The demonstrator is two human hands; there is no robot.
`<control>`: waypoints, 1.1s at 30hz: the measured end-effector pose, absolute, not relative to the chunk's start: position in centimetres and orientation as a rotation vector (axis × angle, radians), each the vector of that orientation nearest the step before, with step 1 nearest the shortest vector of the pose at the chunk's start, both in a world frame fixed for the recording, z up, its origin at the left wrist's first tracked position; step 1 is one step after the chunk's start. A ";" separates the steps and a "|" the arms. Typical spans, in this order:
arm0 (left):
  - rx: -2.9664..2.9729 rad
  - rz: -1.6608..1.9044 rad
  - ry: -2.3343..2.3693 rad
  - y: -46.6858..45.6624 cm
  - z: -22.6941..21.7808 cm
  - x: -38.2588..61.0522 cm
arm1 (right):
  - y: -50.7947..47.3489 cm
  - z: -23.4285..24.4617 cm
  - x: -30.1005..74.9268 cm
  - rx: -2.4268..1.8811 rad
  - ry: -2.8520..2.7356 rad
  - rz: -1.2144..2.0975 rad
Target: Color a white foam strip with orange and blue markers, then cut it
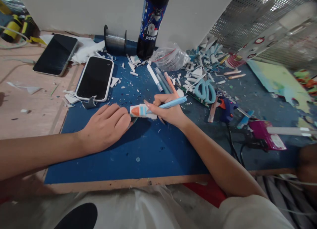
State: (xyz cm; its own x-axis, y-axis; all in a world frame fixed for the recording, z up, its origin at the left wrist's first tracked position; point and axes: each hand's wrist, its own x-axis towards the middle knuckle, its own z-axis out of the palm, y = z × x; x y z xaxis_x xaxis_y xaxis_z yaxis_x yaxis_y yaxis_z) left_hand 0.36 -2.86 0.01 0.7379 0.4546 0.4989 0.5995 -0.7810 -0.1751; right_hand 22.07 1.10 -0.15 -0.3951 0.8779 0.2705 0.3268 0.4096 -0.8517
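My right hand (171,110) gripped a light-blue marker (174,102) like a pen above the blue tabletop (153,163), its tip hard to make out, while my left hand (105,125), fingers curled, pinched the left end of a small white piece (142,111) bearing orange and light-blue patches. The piece was between my two hands, near the middle of the tabletop, its right end partly covered by my right hand. It looked light and fairly stiff, perhaps foam or card, and seemed liable to dent or crease; a gentle pinch at its white edges, clear of colour that might smear, looked safest. The marker appeared light, rigid and smooth enough to slip, best held low on its barrel. Beyond stood a Pepsi bottle (151,27), with a white-cased smartphone (95,78) to its left and light-blue scissors (206,89) to its right.
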 end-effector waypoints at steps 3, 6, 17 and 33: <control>-2.614 -0.643 -0.808 -2.8 0.1 0.3 | 1.0 -0.1 22.0 -1.051 -1.854 0.940; -2.616 -0.646 -0.815 -2.9 0.1 0.3 | 0.9 -0.1 21.9 -1.058 -1.860 0.925; -2.629 -0.637 -0.820 -2.9 0.0 0.3 | 1.1 -0.2 21.8 -1.070 -1.831 0.858; -2.607 -0.646 -0.799 -2.9 0.2 0.4 | 1.4 0.0 21.5 -1.073 -1.923 0.703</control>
